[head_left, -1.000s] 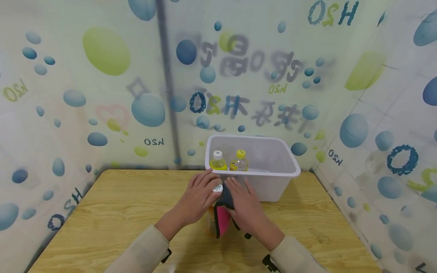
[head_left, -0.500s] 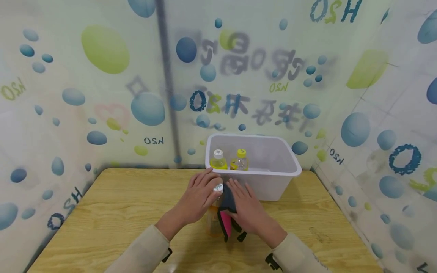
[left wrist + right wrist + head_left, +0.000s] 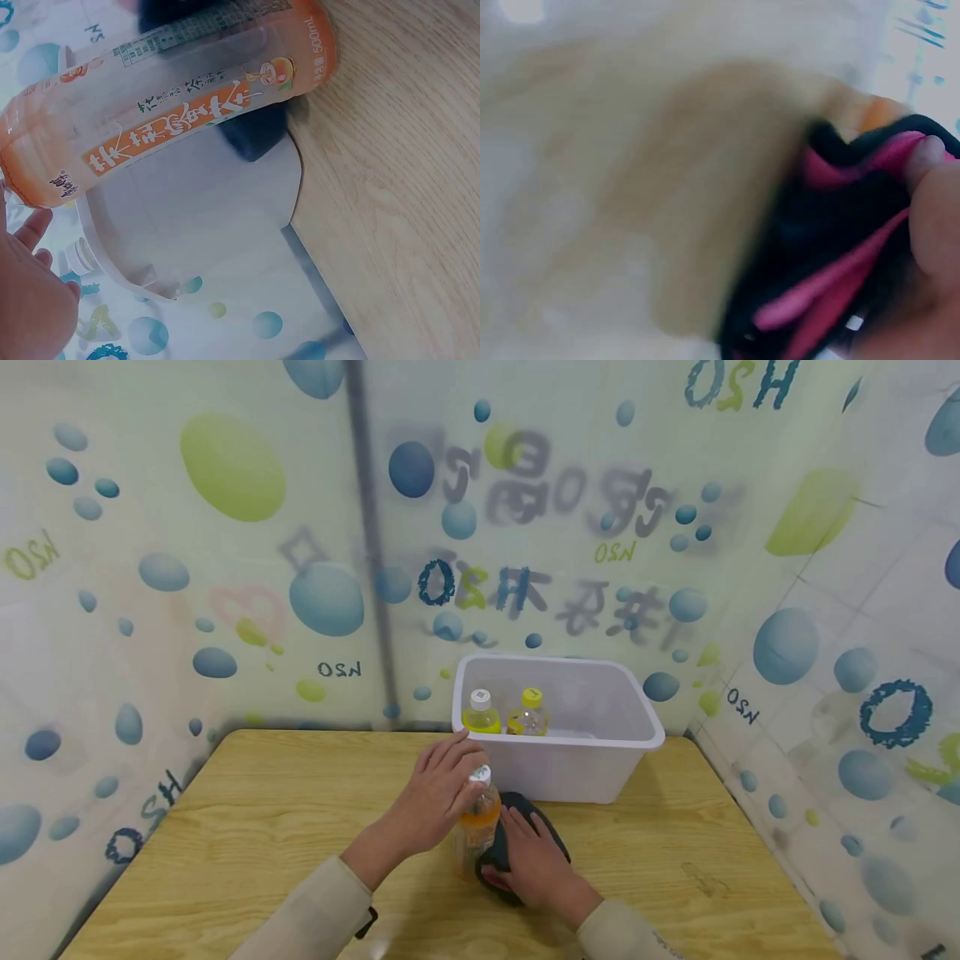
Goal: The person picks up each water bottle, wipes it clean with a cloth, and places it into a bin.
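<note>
A clear bottle with an orange label (image 3: pixel 478 833) and a white cap stands upright on the table. My left hand (image 3: pixel 431 797) holds it at the top, fingers curled about the cap and neck. Label writing shows on the bottle (image 3: pixel 180 112) in the left wrist view. To its right, my right hand (image 3: pixel 536 864) holds a dark, soft cloth piece (image 3: pixel 519 803), pouch-like, with black edging. Its pink lining shows in the right wrist view, where the thumb lies on the folded cloth (image 3: pixel 817 232). The hand hides much of the cloth.
Behind the hands stands a white plastic bin (image 3: pixel 570 770) near the table's back edge. Inside it are a white-capped bottle of yellow liquid (image 3: pixel 481 718) and a yellow-capped clear bottle (image 3: pixel 532 720). Patterned sheeting (image 3: pixel 225 543) encloses the wooden table (image 3: pixel 285 827).
My right hand has moved down and toward me with the dark cloth, away from the bottle's neck, uncovering the orange-labelled bottle. The left hand has stayed at the bottle's top.
</note>
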Tool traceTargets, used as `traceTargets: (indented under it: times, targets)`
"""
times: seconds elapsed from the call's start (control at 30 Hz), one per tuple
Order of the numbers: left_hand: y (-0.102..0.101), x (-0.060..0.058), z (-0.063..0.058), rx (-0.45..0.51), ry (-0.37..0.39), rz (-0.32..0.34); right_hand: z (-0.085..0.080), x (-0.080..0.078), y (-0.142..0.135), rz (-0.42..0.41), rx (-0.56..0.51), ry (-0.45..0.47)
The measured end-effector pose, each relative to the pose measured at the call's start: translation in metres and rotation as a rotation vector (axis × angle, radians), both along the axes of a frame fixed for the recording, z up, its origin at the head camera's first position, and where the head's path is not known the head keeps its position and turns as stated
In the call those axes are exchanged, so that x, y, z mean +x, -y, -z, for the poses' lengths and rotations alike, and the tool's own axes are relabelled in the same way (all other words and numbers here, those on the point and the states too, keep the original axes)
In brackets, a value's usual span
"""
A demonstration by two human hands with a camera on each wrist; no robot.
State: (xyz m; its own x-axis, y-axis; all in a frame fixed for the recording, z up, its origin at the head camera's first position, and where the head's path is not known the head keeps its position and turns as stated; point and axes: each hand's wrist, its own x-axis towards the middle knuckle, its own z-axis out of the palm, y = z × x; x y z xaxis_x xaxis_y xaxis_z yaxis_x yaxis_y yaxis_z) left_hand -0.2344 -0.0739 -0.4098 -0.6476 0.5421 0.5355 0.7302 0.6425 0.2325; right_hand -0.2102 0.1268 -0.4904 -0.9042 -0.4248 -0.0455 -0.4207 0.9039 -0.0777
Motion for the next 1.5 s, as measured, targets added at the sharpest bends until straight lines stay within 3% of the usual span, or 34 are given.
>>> traceTargets:
  times: [0.23,0.43,0.57,0.87,1.03,1.13,1.33,1.5]
  targets:
    - [0.000,0.002,0.000,-0.001,0.013,-0.003,0.013,0.004,0.001,-0.012,0.208,-0.037]
    - [0.001,0.001,-0.001,-0.010,0.016,-0.013,0.015,0.001,-0.001,-0.019,0.209,-0.045]
    - [0.002,0.002,0.000,-0.009,0.026,-0.017,0.015,0.001,-0.005,0.002,0.096,-0.035]
    - [0.001,0.002,0.000,-0.006,0.048,-0.014,-0.010,0.010,-0.025,0.083,-0.389,-0.111]
    - [-0.001,0.000,-0.002,-0.001,0.019,-0.014,-0.025,0.016,-0.050,0.106,-0.533,-0.154]
    - [-0.003,-0.001,-0.003,-0.010,0.034,-0.012,-0.032,0.022,-0.069,0.142,-0.567,-0.175]
    - [-0.002,-0.002,-0.003,-0.010,0.089,-0.006,-0.050,0.030,-0.117,0.168,-0.498,-0.239]
    - [-0.001,-0.001,-0.003,-0.016,0.112,-0.011,-0.063,0.034,-0.165,0.128,-0.180,-0.358]
